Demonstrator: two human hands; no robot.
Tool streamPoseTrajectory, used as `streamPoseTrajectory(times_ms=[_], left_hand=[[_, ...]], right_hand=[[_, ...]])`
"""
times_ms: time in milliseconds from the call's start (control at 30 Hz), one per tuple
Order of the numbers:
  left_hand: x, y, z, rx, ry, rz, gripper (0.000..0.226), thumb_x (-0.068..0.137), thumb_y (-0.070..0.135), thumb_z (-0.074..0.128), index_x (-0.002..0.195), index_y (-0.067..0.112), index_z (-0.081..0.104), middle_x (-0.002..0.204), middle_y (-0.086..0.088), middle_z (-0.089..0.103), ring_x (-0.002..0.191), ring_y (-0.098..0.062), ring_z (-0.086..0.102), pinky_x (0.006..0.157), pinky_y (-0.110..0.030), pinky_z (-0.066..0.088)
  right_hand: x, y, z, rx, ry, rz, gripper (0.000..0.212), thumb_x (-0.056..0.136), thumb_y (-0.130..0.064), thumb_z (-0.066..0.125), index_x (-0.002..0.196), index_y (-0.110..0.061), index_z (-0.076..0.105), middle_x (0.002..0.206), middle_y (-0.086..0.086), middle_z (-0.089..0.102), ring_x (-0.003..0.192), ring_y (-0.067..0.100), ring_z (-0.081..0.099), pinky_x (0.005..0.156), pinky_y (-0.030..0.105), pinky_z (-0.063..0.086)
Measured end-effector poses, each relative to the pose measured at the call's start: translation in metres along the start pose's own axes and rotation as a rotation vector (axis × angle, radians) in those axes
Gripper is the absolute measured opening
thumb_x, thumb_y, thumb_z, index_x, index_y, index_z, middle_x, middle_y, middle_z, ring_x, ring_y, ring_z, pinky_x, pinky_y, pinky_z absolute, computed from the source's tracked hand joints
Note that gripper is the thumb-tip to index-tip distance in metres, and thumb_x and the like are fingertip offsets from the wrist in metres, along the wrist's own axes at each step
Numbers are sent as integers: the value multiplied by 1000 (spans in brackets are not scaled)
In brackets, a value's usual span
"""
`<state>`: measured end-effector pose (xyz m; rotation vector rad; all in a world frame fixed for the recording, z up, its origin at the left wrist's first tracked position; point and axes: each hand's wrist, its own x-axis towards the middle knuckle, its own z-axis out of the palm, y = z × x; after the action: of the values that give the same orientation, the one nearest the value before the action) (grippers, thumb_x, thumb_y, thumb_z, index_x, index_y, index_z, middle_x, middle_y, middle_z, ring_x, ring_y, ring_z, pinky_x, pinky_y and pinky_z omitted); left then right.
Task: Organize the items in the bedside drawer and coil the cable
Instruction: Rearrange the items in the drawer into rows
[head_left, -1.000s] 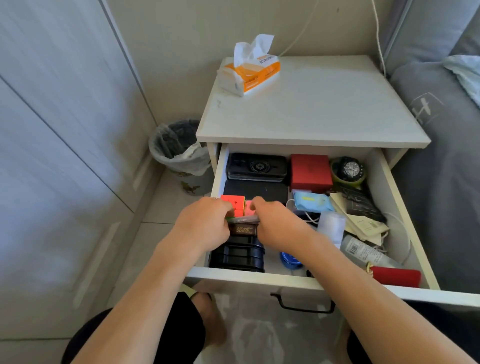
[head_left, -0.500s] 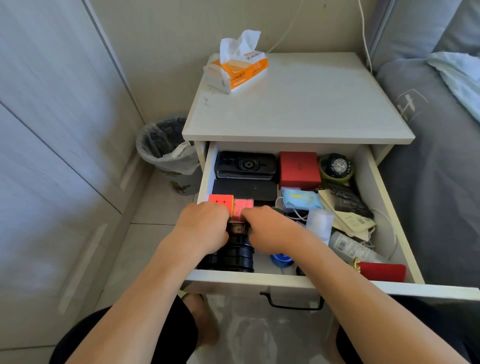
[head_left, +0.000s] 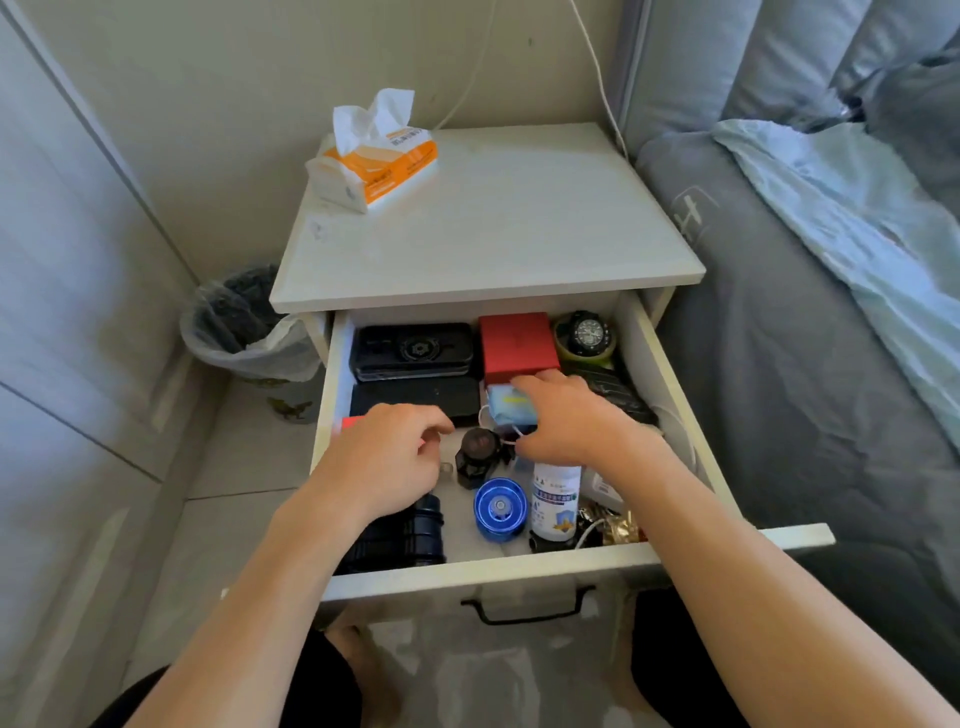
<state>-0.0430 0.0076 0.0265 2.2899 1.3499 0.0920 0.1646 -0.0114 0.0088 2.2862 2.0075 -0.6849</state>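
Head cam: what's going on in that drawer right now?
A person is sorting the open white bedside drawer, both hands inside. The right hand reaches over a light blue packet just in front of the red box; whether it grips it is unclear. The left hand, fingers loosely curled, holds nothing visible beside a small dark bottle. The drawer looks cluttered.

beige wall (head_left: 260, 78), tiled floor (head_left: 234, 467), grey bed (head_left: 805, 389) right of nightstand (head_left: 493, 228).

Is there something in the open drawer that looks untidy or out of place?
Yes. The front right corner of the drawer is a jumble: a white bottle lies on its side beside a loose white cable and small items. The back row, with the red box, sits neatly.
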Motion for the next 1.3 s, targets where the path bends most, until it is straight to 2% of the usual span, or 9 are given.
streamPoseTrajectory(times_ms=[100, 200, 367, 500, 700, 800, 933, 1100, 1300], left_hand=[[8, 11, 7, -8, 20, 19, 29, 95, 19, 53, 119, 30, 67, 110, 8, 69, 104, -14, 62, 78, -31, 51], [19, 19, 17, -16, 35, 42, 29, 92, 23, 58, 120, 26, 65, 111, 1, 66, 104, -22, 60, 84, -42, 53], [37, 28, 23, -33, -12, 72, 56, 89, 28, 65, 141, 32, 46, 130, 3, 55, 114, -18, 56, 94, -37, 50], [44, 44, 17, -396, -81, 75, 40, 88, 31, 71, 127, 36, 60, 116, 14, 64, 94, -3, 64, 85, -21, 51], [41, 54, 11, -1057, 31, -211, 9, 91, 2, 67, 97, 8, 71, 96, -13, 71, 72, -18, 74, 69, -24, 61], [41, 43, 7, -1060, 139, -195, 26, 84, -12, 64, 86, 13, 71, 102, -14, 68, 76, -17, 71, 69, -24, 58], [38, 29, -1, -1057, 157, -110, 27, 80, -4, 70, 84, 23, 71, 109, -8, 71, 97, -22, 70, 82, -36, 57], [37, 9, -8, -1257, 229, -281, 19, 91, 3, 66, 103, 16, 72, 100, -11, 69, 86, -22, 71, 69, -26, 59], [61, -40, -13, -782, 354, -394, 21, 91, -2, 63, 103, 14, 70, 92, -10, 73, 74, -15, 73, 62, -23, 58]], right_hand=[[5, 0, 4, -3, -24, 32, 55, 84, -26, 65, 136, -20, 47, 128, 8, 50, 115, 30, 51, 93, 42, 49], [0, -5, 2, -74, -9, 32, 33, 87, -21, 60, 119, -18, 54, 117, 7, 58, 101, 28, 57, 79, 37, 49], [-22, 13, -5, -16, 94, 34, 21, 87, -17, 55, 107, -23, 57, 100, 4, 60, 81, 23, 54, 67, 33, 46], [-29, 32, -3, 138, 279, -87, 19, 92, -16, 54, 107, -24, 63, 100, 1, 62, 87, 21, 58, 70, 36, 50], [-26, 30, -1, 339, 438, -256, 30, 90, -21, 67, 119, -22, 65, 113, -4, 59, 97, 10, 57, 78, 18, 47], [-25, 18, -10, 699, 326, -47, 46, 91, -30, 66, 134, -23, 52, 123, -10, 56, 98, 2, 61, 77, 12, 50], [-21, 6, -23, 1287, 95, 84, 22, 94, -19, 66, 112, -8, 63, 101, 9, 69, 76, 18, 74, 71, 31, 61], [-2, -15, -21, 1281, 118, 87, 18, 90, -12, 70, 105, -3, 65, 96, 14, 71, 73, 21, 74, 65, 28, 61], [46, -43, 5, 1159, 107, 156, 14, 90, -10, 70, 101, -4, 64, 99, 19, 69, 74, 24, 74, 65, 29, 62]])
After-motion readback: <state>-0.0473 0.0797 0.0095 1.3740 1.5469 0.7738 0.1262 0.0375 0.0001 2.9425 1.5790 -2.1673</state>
